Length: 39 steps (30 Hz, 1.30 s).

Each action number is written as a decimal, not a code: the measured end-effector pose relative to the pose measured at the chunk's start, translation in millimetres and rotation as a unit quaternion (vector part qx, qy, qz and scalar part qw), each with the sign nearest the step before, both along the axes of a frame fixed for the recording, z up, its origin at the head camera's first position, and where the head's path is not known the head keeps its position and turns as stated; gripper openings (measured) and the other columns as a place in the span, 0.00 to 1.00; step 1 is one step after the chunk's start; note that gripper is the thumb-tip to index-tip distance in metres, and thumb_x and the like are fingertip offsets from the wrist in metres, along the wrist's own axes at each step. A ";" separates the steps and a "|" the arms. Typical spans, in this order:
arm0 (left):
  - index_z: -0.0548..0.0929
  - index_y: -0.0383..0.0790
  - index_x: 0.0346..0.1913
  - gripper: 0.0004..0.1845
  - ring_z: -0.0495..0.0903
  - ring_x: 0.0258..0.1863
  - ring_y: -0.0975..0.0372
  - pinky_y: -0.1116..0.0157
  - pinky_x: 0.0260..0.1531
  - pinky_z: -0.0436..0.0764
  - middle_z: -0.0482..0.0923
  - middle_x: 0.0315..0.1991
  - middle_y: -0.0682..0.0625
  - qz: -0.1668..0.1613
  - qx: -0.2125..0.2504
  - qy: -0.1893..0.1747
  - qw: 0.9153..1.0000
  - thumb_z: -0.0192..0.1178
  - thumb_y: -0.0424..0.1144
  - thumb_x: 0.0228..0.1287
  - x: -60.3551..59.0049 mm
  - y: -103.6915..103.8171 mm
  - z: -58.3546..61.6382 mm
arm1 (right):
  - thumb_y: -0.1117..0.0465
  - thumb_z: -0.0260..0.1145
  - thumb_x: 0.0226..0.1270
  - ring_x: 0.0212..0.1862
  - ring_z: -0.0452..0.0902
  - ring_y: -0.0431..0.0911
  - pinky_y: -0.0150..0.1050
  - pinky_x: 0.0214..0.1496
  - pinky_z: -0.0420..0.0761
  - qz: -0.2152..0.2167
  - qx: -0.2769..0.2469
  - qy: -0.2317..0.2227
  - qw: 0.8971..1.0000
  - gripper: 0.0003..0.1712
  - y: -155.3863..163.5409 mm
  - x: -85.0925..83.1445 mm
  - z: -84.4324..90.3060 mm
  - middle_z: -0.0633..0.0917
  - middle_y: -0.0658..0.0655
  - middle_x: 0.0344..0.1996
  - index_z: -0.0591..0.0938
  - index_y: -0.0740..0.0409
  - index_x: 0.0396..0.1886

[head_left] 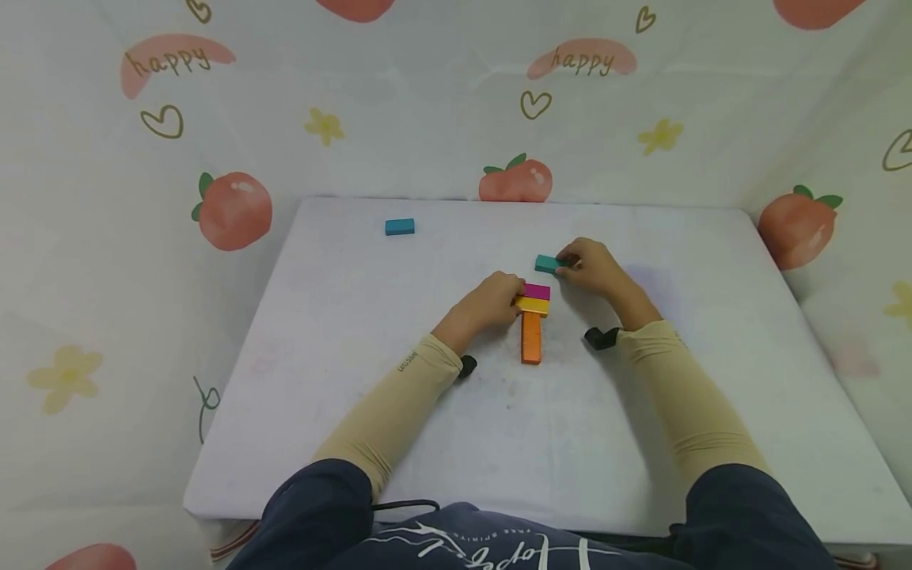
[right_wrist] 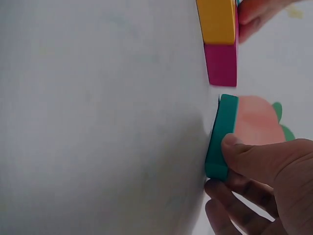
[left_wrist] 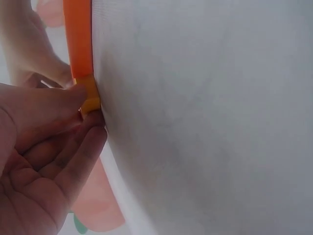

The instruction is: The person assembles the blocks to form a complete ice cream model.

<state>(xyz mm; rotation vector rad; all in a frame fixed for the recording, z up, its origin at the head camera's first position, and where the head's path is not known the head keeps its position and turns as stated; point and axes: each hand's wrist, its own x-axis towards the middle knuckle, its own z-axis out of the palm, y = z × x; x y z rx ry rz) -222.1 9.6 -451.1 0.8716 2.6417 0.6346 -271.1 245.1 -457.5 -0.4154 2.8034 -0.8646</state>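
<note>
In the head view my left hand (head_left: pixel 493 299) grips the left ends of a yellow block (head_left: pixel 534 305) and a magenta block (head_left: pixel 537 292), which lie side by side crosswise. The left wrist view shows its thumb on the yellow block (left_wrist: pixel 90 93). An orange block (head_left: pixel 530 339) runs lengthwise from the yellow one toward the body, forming a T. Beyond them, to the right, my right hand (head_left: pixel 593 265) pinches a teal block (head_left: pixel 547 264) by its right end. Thumb and fingers meet around that teal block (right_wrist: pixel 222 139) low over the tabletop in the right wrist view.
A blue block (head_left: pixel 400 227) lies alone near the far left edge of the white table (head_left: pixel 342 332). Behind the table hangs a cloth (head_left: pixel 427 103) printed with fruit, flowers and hearts. Black wrist mounts (head_left: pixel 602 339) sit close over the surface.
</note>
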 end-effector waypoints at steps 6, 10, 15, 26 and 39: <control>0.85 0.30 0.60 0.17 0.78 0.45 0.57 0.66 0.51 0.81 0.86 0.56 0.40 0.010 0.025 -0.023 0.999 0.63 0.32 0.73 -1.2 -4.6 -2.1 | 0.63 0.71 0.73 0.54 0.80 0.61 0.57 0.62 0.82 0.013 -0.005 0.006 1.000 0.18 -5.6 1.4 -0.9 0.84 0.69 0.52 0.86 0.71 0.56; 0.80 0.29 0.68 0.23 0.79 0.50 0.56 0.63 0.58 0.83 0.84 0.60 0.40 0.022 0.041 -0.046 0.998 0.65 0.33 0.73 -1.0 -6.9 -2.6 | 0.62 0.71 0.74 0.54 0.79 0.60 0.56 0.62 0.82 0.012 -0.002 -0.003 1.000 0.18 -4.7 0.7 -2.0 0.84 0.68 0.52 0.85 0.69 0.57; 0.80 0.28 0.67 0.23 0.79 0.50 0.56 0.62 0.58 0.83 0.83 0.60 0.40 0.020 0.045 -0.057 0.997 0.64 0.33 0.73 -1.1 -6.4 -3.2 | 0.63 0.70 0.75 0.55 0.80 0.61 0.57 0.61 0.82 0.025 -0.006 0.002 1.000 0.18 -3.5 2.2 -3.1 0.83 0.68 0.53 0.85 0.69 0.57; 0.82 0.31 0.64 0.20 0.79 0.45 0.57 0.65 0.48 0.80 0.84 0.54 0.43 0.023 0.086 -0.054 0.995 0.63 0.31 0.71 1.7 -10.3 -5.4 | 0.64 0.66 0.77 0.54 0.80 0.62 0.58 0.61 0.82 0.047 -0.026 0.009 0.999 0.16 -9.7 7.8 -4.6 0.83 0.69 0.52 0.85 0.71 0.56; 0.78 0.31 0.70 0.23 0.77 0.70 0.52 0.59 0.75 0.73 0.76 0.72 0.40 0.026 0.043 0.021 0.999 0.60 0.39 0.79 -20.8 -7.1 10.0 | 0.66 0.66 0.77 0.53 0.81 0.62 0.58 0.59 0.83 0.053 -0.035 0.018 0.998 0.15 -13.3 10.2 -3.9 0.82 0.70 0.50 0.85 0.72 0.56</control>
